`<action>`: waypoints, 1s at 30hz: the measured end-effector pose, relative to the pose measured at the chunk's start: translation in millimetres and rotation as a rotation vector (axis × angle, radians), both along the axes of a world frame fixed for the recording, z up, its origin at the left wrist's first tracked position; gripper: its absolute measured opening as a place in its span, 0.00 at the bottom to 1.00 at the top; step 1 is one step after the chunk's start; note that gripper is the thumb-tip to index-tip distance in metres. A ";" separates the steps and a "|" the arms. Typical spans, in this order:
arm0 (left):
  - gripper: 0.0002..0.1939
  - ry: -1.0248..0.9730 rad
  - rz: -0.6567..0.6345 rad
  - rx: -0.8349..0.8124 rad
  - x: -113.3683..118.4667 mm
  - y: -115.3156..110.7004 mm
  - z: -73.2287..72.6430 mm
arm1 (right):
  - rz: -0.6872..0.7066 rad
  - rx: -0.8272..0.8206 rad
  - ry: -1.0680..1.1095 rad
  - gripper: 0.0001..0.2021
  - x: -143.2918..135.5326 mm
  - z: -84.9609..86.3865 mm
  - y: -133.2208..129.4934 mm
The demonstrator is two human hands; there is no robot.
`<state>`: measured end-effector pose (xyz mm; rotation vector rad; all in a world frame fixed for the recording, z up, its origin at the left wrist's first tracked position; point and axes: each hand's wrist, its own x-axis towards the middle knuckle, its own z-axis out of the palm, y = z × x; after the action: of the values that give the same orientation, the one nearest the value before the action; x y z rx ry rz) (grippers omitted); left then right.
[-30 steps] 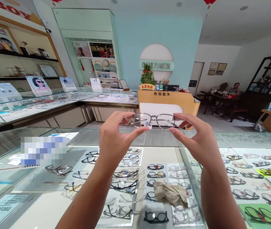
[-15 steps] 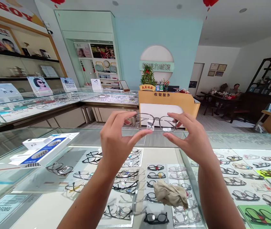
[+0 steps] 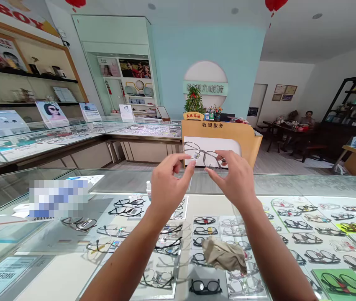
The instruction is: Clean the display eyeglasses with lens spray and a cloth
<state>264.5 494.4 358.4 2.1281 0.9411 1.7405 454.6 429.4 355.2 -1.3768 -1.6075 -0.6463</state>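
A pair of thin dark-rimmed eyeglasses (image 3: pixel 204 152) with clear lenses hangs in the air above the glass counter, tilted with its left side higher. My right hand (image 3: pixel 236 177) grips the right end of the frame between thumb and fingers. At the lower edge of the left lens, my left hand (image 3: pixel 172 179) has thumb and forefinger closed in a pinch; exactly which part they grip is hard to see. Under my hands, a crumpled beige cloth (image 3: pixel 224 254) lies on the counter above black eyeglasses (image 3: pixel 205 286).
Rows of eyeglasses (image 3: pixel 322 256) fill the display case (image 3: pixel 290 184). A small white bottle (image 3: pixel 148 189) stands behind my left wrist, and a blurred box (image 3: pixel 57 198) lies left. Beyond are a wooden cashier desk (image 3: pixel 217 129) and a seated person (image 3: pixel 308 119).
The eyeglasses have tilted, left side up. My left hand has moved right and its fingers have closed in; my right hand has moved slightly left. The white bottle has come into view.
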 end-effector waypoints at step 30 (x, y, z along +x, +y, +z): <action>0.20 -0.048 -0.093 -0.503 -114.8 43.5 -16.1 | 0.178 0.489 -0.119 0.05 -26.7 -50.2 34.5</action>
<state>149.7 537.9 342.3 1.7652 1.1059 1.3263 428.0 464.0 305.1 -0.8422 -1.5111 -0.9507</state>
